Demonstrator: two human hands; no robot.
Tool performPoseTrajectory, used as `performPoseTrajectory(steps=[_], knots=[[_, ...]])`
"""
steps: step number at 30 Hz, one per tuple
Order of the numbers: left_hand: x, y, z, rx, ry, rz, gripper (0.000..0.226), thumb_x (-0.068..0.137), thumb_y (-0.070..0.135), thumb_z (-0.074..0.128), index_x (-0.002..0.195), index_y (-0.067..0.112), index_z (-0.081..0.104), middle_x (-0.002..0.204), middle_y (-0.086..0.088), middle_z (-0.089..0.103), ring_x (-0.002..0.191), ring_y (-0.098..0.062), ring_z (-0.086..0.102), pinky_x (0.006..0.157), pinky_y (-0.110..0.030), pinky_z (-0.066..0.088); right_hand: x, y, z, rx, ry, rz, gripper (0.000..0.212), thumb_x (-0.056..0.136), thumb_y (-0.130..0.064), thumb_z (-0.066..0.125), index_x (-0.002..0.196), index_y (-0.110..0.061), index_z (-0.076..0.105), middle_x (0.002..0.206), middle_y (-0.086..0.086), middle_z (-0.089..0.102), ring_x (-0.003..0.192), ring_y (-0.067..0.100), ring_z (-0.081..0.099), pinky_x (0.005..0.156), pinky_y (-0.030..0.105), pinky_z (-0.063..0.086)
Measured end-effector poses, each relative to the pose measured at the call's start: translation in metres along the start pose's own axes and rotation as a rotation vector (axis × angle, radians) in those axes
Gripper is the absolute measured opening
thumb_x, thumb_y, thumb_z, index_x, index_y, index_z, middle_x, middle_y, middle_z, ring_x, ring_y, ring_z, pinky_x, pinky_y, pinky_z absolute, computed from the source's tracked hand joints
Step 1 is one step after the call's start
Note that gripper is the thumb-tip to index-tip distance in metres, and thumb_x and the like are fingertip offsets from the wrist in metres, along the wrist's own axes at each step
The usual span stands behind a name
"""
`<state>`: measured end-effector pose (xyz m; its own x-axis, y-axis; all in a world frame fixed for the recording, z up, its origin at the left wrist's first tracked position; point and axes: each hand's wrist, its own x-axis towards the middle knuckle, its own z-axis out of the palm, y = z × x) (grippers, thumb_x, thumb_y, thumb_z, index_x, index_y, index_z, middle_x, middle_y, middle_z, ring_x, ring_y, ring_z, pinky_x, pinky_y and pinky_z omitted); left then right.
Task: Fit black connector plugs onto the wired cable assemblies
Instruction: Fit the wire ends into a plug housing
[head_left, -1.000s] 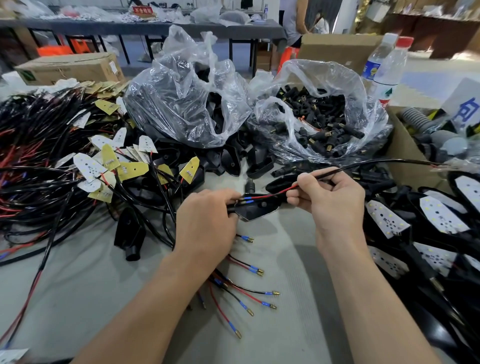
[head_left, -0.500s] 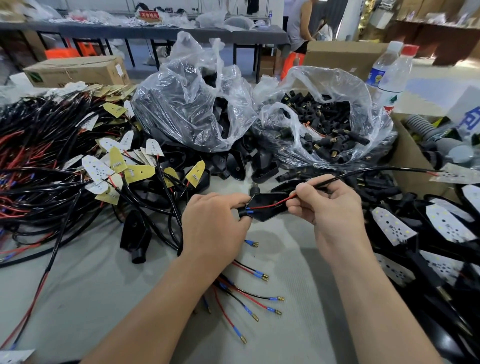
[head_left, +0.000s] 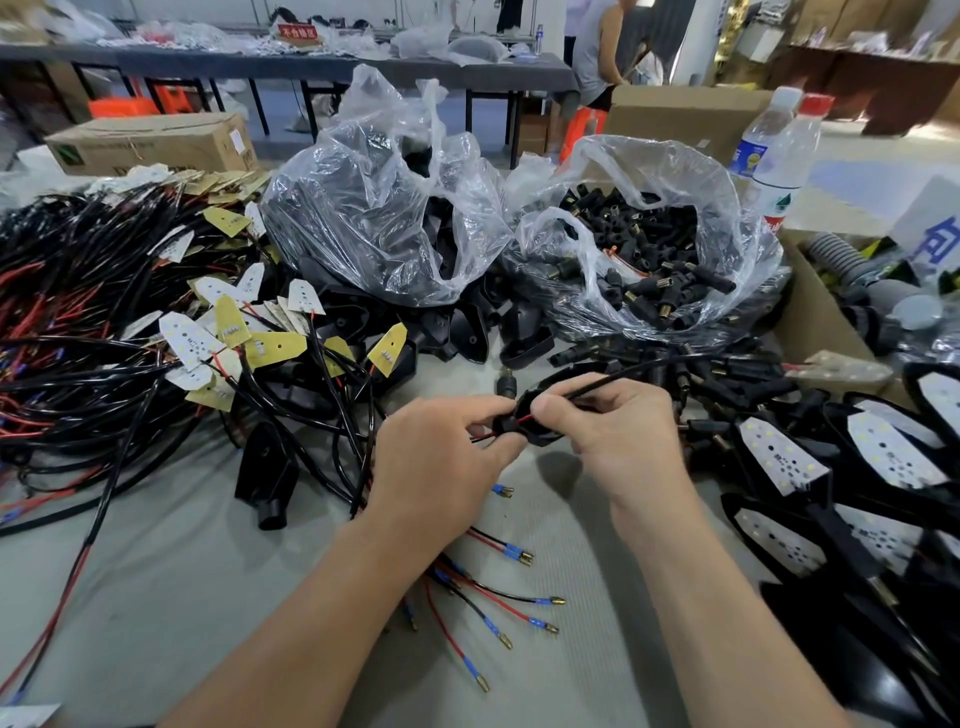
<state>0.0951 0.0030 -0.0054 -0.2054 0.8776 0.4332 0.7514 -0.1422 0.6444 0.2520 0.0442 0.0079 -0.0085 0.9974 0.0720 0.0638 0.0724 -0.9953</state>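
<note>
Above the grey table, my left hand (head_left: 441, 462) and my right hand (head_left: 618, 431) meet around a small black housing (head_left: 535, 423). My left fingers pinch its left end, where red and black wire ends come out. My right thumb and fingers pinch the black cable (head_left: 602, 383) at the housing's right end; the cable runs off to the right. A clear bag of black connector plugs (head_left: 660, 260) with brass tips lies open behind my hands. Several loose wire ends with blue sleeves and brass terminals (head_left: 514, 613) lie under my left forearm.
A second clear bag of black housings (head_left: 374, 218) stands at centre back. A heap of black and red cables with LED boards (head_left: 104, 322) fills the left. Finished black lamps with white LED boards (head_left: 841, 467) lie at right. Two bottles (head_left: 779, 156) and cardboard boxes stand behind.
My right hand has slid left along the cable up to the housing, so both hands now touch it. The red and blue wire ends have gone through and show at the left.
</note>
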Motion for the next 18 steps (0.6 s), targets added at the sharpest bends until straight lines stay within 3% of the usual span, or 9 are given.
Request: performPoseTrajectory(steps=[3,5,6,8,10,14,16,18], knots=[[0.001,0.002,-0.004,-0.216,-0.123,-0.020,0.034,0.079,0.024,0.079,0.103,0.047,0.077,0.087,0.029,0.075,0.082,0.009,0.070,0.074,-0.010,0.052,-0.005,0.001,0.009,-0.245,0.056,-0.090,0.020,0.071,-0.022,0.089,0.074,-0.038,0.078,0.091,-0.020,0.076,0.088,-0.002,0.070,0.078,0.025,0.053],[0.004,-0.001,-0.006,-0.434,-0.190,-0.085,0.044,0.081,0.002,0.076,0.100,0.042,0.080,0.089,0.021,0.078,0.087,0.000,0.075,0.079,-0.012,0.056,-0.003,-0.003,0.008,-0.304,0.093,-0.132,0.022,0.071,-0.025,0.089,0.074,-0.044,0.077,0.122,-0.027,0.066,0.115,-0.004,0.059,0.096,0.027,0.047],[0.006,-0.003,-0.006,-0.515,-0.206,-0.127,0.046,0.081,-0.005,0.073,0.100,0.037,0.081,0.091,0.014,0.079,0.089,-0.006,0.076,0.082,-0.018,0.058,-0.002,-0.004,0.006,-0.269,0.073,-0.128,0.021,0.072,-0.023,0.088,0.075,-0.041,0.078,0.125,-0.024,0.066,0.117,-0.004,0.059,0.100,0.031,0.048],[0.010,-0.006,-0.004,-0.603,-0.209,-0.192,0.048,0.081,-0.011,0.071,0.097,0.033,0.082,0.091,0.004,0.081,0.089,-0.014,0.078,0.085,-0.026,0.061,0.000,-0.004,0.002,-0.124,-0.005,-0.075,0.017,0.077,-0.015,0.086,0.076,-0.031,0.080,0.102,-0.012,0.077,0.100,0.003,0.070,0.096,0.041,0.056],[0.013,-0.008,-0.002,-0.626,-0.158,-0.237,0.053,0.080,-0.012,0.073,0.093,0.039,0.082,0.090,0.003,0.081,0.088,-0.016,0.078,0.087,-0.029,0.060,0.000,-0.005,-0.003,-0.090,-0.082,-0.067,0.016,0.079,-0.011,0.084,0.079,-0.027,0.081,0.085,-0.005,0.078,0.086,0.012,0.074,0.087,0.039,0.061],[0.014,-0.010,-0.003,-0.600,-0.065,-0.269,0.058,0.079,-0.007,0.077,0.088,0.050,0.079,0.088,0.011,0.080,0.086,-0.008,0.077,0.080,-0.020,0.059,-0.003,-0.008,-0.011,-0.179,-0.257,-0.112,0.030,0.070,-0.006,0.088,0.092,-0.023,0.078,0.091,-0.009,0.079,0.088,0.006,0.073,0.080,0.022,0.057],[0.016,-0.012,-0.006,-0.517,-0.028,-0.257,0.053,0.080,-0.001,0.080,0.085,0.051,0.078,0.086,0.017,0.079,0.084,-0.002,0.075,0.077,-0.014,0.057,-0.002,-0.007,-0.011,-0.150,-0.176,-0.097,0.033,0.065,-0.002,0.091,0.091,-0.017,0.076,0.089,-0.009,0.079,0.086,0.006,0.074,0.078,0.021,0.057],[0.018,-0.013,-0.012,-0.450,0.011,-0.236,0.046,0.080,-0.001,0.081,0.082,0.046,0.078,0.082,0.019,0.078,0.082,0.001,0.075,0.079,-0.013,0.056,0.000,-0.006,-0.011,-0.060,-0.100,-0.055,0.035,0.063,0.004,0.090,0.090,-0.010,0.073,0.083,0.001,0.078,0.078,0.014,0.073,0.075,0.027,0.058]])
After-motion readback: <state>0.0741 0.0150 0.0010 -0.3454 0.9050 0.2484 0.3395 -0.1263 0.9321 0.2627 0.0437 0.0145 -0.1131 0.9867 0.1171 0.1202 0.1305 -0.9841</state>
